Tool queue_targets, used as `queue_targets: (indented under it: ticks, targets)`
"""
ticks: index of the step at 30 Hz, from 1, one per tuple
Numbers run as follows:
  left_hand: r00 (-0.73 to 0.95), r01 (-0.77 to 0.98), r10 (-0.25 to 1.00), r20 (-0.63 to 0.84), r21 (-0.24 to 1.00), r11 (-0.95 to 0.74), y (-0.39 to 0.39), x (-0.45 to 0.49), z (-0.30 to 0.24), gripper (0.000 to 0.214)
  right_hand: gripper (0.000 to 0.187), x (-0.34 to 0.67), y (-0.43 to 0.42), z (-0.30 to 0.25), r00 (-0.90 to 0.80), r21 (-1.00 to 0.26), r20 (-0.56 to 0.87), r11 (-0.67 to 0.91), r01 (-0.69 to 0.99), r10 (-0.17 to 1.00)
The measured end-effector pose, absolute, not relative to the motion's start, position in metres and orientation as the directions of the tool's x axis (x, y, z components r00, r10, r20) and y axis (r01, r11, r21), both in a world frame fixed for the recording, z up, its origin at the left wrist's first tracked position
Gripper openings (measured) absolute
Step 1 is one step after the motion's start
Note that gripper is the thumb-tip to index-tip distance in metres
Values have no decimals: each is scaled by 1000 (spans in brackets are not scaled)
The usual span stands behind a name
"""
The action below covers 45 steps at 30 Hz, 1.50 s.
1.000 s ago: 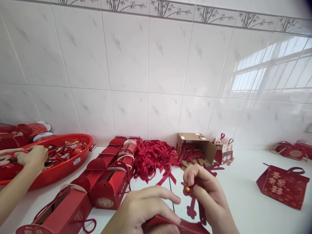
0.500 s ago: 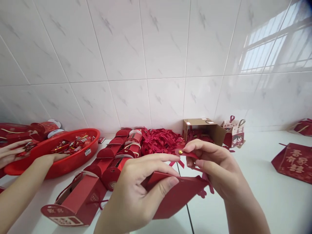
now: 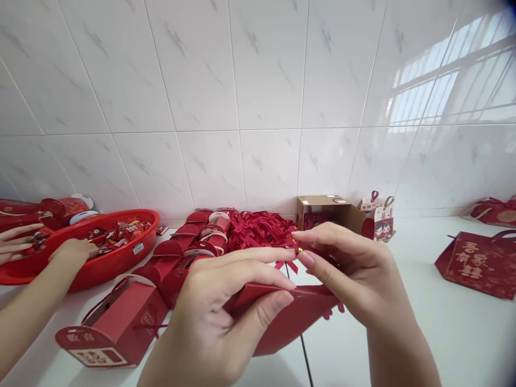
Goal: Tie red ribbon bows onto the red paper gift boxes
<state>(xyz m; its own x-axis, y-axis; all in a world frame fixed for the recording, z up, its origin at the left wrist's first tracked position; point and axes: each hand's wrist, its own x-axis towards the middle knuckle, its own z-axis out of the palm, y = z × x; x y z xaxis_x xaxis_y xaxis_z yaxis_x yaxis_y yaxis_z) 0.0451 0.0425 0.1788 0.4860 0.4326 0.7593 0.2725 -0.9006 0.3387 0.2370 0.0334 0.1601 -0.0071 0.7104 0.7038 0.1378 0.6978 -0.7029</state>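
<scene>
My left hand (image 3: 228, 314) grips the top edge of a dark red paper gift box (image 3: 288, 325), its thumb on the near face and its fingers over the top. Above that edge, my right hand (image 3: 355, 269) pinches a small gold bead (image 3: 299, 250) on a red ribbon between thumb and forefinger. Most of the ribbon is hidden behind the fingers. My left forefinger reaches close to the bead; whether it touches cannot be told. Pink-red tassel ends (image 3: 334, 312) show beyond the box's right side.
Red gift boxes (image 3: 119, 317) stand in rows at left, beside a ribbon heap (image 3: 260, 228). An open cardboard box (image 3: 322, 201) is by the wall. A co-worker's hands (image 3: 74, 252) are at a red basin (image 3: 116, 269) of wrapped sweets. Another red box (image 3: 478, 266) stands at right.
My right thumb has come up to the gold bead, which shows less now. The co-worker's hand in the basin has drawn back from the sweets. The whole view has shifted slightly.
</scene>
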Motion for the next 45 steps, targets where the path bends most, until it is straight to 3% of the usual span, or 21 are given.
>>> queue_targets:
  ticks: [7,15,23,34,45]
  targets:
    - [491,315,484,725,370,-874,36,46,180,15,30,244,40,156,9,-602,797,794,87,603]
    - [431,277,510,744,429,-860,37,46,183,13,15,244,45,154,-25,-664,742,729,-168,670]
    - [444,316,516,732,412,-855,32,42,180,13,11,240,46,152,-227,-725,680,592,-352,698]
    - [469,329,577,669,474,-817,23,44,180,11,13,240,50,146,-336,-696,718,626,-352,610]
    - [528,190,508,681,488,-852,25,49,183,9,15,247,48,150,-301,-475,850,877,-80,433]
